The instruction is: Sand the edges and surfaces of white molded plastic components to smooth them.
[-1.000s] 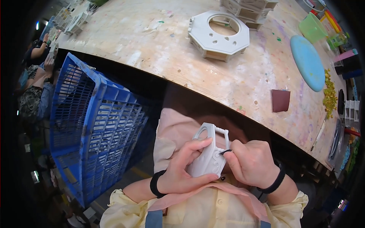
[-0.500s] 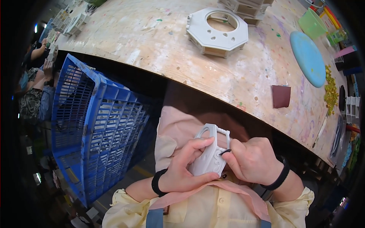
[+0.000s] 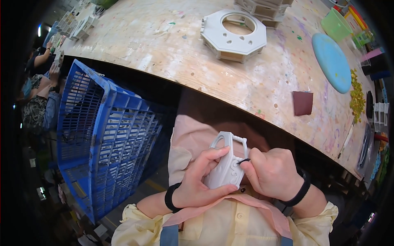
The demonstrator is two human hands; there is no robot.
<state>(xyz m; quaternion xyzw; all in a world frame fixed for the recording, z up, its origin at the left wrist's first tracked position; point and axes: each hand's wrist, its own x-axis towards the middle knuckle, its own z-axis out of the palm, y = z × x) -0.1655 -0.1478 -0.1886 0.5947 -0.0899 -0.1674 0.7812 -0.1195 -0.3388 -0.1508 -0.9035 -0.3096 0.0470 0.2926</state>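
Both hands hold a small white plastic piece (image 3: 226,168) with a looped handle at its top, kept low over the person's lap, just clear of the near edge of the bench (image 3: 172,49). The left hand (image 3: 201,180) is wrapped around the piece from the left, thumb across its lower face and fingers on its upper side, closed on it. The right hand (image 3: 273,174) is curled into a fist against the piece's right edge, pinching a thin dark tool (image 3: 243,161) whose tip touches the piece.

On the bench, near its far edge, lies a white octagonal ring (image 3: 234,30) with holes in its face. Toward the right end lie a round pale blue disc (image 3: 332,61), a green tub (image 3: 335,24) at the far right corner, and a dark red square of sandpaper (image 3: 303,102) close to the near edge. A blue plastic crate (image 3: 102,135) stands on the floor to the left of the person's knees, under the bench's near edge
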